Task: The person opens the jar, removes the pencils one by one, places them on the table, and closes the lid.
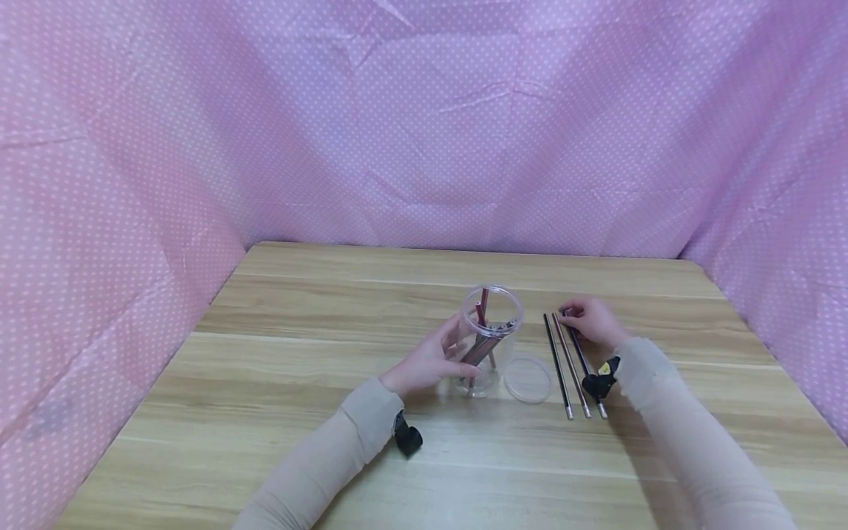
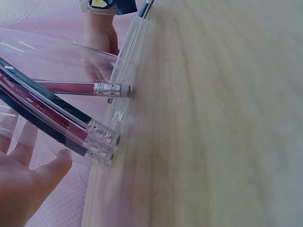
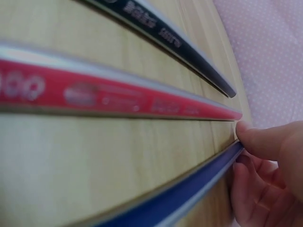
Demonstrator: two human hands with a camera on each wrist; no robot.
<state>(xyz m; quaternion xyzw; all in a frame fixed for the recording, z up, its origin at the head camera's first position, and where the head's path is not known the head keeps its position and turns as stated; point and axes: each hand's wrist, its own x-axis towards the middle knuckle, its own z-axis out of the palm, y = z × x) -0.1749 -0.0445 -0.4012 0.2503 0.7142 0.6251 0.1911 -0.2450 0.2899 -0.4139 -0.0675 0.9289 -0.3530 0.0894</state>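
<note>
A clear plastic jar [image 1: 519, 318] stands on the table with several pencils [image 2: 52, 113] leaning inside, red and dark ones, their eraser ends at the bottom. My left hand [image 1: 427, 362] grips the jar from its left side, thumb in front and fingers behind. To the jar's right, a black pencil [image 1: 559, 366], a red pencil [image 1: 571, 366] and a blue pencil [image 3: 189, 189] lie roughly side by side, erasers toward me. At the blue pencil's far end, my right hand [image 1: 592, 322] pinches it between thumb and fingers. The wrist camera hides part of that pencil in the head view.
A round clear lid [image 1: 528, 380] lies flat between the jar and the loose pencils. The wooden table [image 1: 318, 294] reaches back to a pink dotted cloth [image 1: 424, 147], which also hangs at both sides.
</note>
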